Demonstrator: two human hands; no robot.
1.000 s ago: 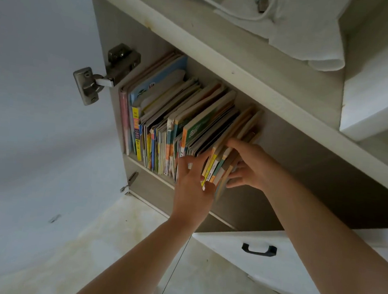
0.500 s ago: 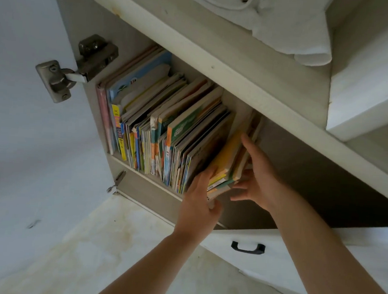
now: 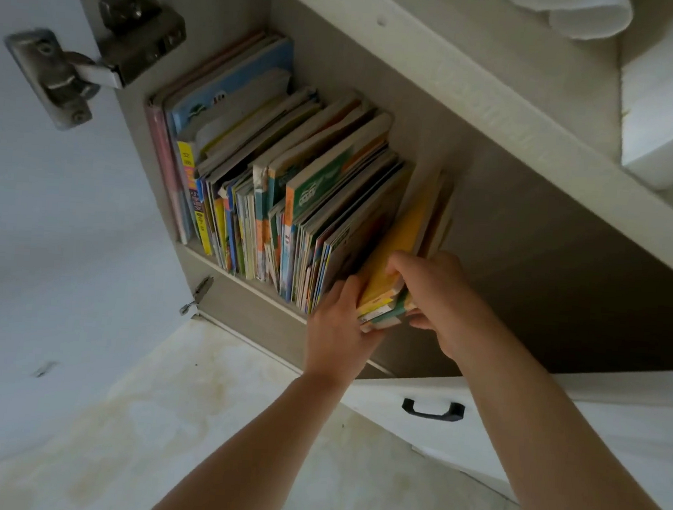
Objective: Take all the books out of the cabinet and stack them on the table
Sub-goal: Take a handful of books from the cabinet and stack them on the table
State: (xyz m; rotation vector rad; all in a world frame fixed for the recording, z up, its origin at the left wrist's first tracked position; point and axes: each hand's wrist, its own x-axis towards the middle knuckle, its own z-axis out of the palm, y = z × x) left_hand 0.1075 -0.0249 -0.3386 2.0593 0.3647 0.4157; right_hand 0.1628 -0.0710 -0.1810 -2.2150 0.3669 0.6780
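Both hands, left [image 3: 338, 326] and right [image 3: 435, 297], clamped a small bundle [image 3: 396, 259]; full row [image 3: 271, 194] left of them remained shelved.

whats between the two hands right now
In the head view, a small bundle of thin books, the yellow-covered one foremost, sits between the left hand and right hand, at the right end of the shelved row.

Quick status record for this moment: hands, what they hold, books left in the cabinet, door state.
left hand: on the left side of the bundle, at the front ends
right hand: gripping the bundle's right side
held bundle: several thin books, yellow cover showing, at the row's right end
book row: many upright books on the cabinet shelf
cabinet door: open, hinge exposed
stack on table: not in view
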